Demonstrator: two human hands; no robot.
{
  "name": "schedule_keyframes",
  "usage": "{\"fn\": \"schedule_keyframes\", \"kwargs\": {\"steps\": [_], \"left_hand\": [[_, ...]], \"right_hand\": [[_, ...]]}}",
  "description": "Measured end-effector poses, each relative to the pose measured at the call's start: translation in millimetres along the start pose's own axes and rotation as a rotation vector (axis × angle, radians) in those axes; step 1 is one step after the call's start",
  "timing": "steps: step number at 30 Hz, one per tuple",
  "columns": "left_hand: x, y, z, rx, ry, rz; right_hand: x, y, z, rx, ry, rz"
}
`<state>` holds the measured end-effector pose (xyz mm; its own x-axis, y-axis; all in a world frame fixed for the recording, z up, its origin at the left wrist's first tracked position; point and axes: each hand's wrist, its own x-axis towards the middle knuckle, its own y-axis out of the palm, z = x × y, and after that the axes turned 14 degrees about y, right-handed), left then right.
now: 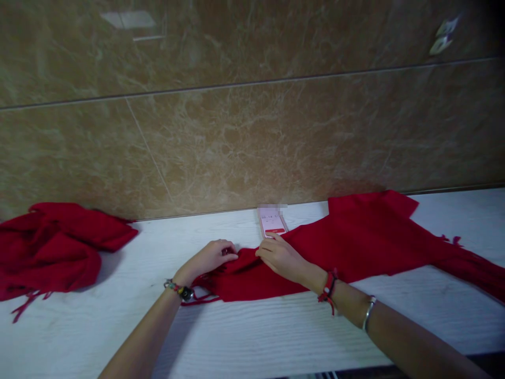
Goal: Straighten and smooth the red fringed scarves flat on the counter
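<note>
Right forearm (406, 331), banded by a silver bangle (369, 314), crosses the near edge of the worktop (315, 337). Its right hand (286, 259) rests on the upper edge of a red cloth (355, 242), fingers bent inward; whether they pinch it cannot be told. The left hand (213, 258) is at the cloth's left end, thumb and fingers curled with a narrow gap, their hold unclear. The cloth lies spread rightward, a phone (273, 222) just beyond it, and a crumpled red heap (59, 252) well apart at left
</note>
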<state>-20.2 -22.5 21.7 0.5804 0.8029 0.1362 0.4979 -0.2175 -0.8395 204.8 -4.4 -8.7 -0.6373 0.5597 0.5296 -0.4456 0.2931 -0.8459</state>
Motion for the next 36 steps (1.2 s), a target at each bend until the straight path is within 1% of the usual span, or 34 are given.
{"fn": "schedule_keyframes", "kwargs": {"steps": [5,8,13,16,19,21,25,26,28,31,32,34,36], "left_hand": [[-5,-6.8,-5,-0.024,-0.084,0.020],[-5,-9.1,-7,0.018,-0.049,0.010],[-4,-2.8,-4,0.068,-0.024,0.001],[-4,-2.1,0,0.045,-0.025,-0.012],[-4,-7.4,3,0.005,-0.039,-0.038],[-5,-11.4,5,-0.074,-0.054,-0.078],[-7,-11.5,11,-0.423,-0.168,-0.216],[-8,-9.8,12,-0.474,-0.195,-0.229],[-8,-6.0,15,-0.487,-0.220,-0.225],[-10,-4.2,16,-0.483,-0.242,-0.258],[-10,-5.1,15,-0.479,-0.245,-0.274],[-11,-8.4,13,-0.471,-0.244,-0.298],[-11,-11.4,11,-0.470,-0.222,-0.306]], "right_hand": [[1,0,-2,0.033,0.035,-0.011],[2,0,-3,0.072,0.072,-0.019],[3,3,-5,0.115,0.118,-0.031],[2,7,-6,0.122,0.136,-0.031],[2,10,-7,0.145,0.161,-0.050],[4,12,-8,0.169,0.187,-0.062],[16,15,-12,0.266,0.235,-0.061],[21,15,-13,0.293,0.231,-0.044],[33,15,-15,0.339,0.175,0.032],[51,15,-14,0.381,0.038,0.211],[56,16,-13,0.388,0.023,0.264],[65,19,-11,0.401,0.085,0.321],[73,22,-10,0.405,0.207,0.317]]}}
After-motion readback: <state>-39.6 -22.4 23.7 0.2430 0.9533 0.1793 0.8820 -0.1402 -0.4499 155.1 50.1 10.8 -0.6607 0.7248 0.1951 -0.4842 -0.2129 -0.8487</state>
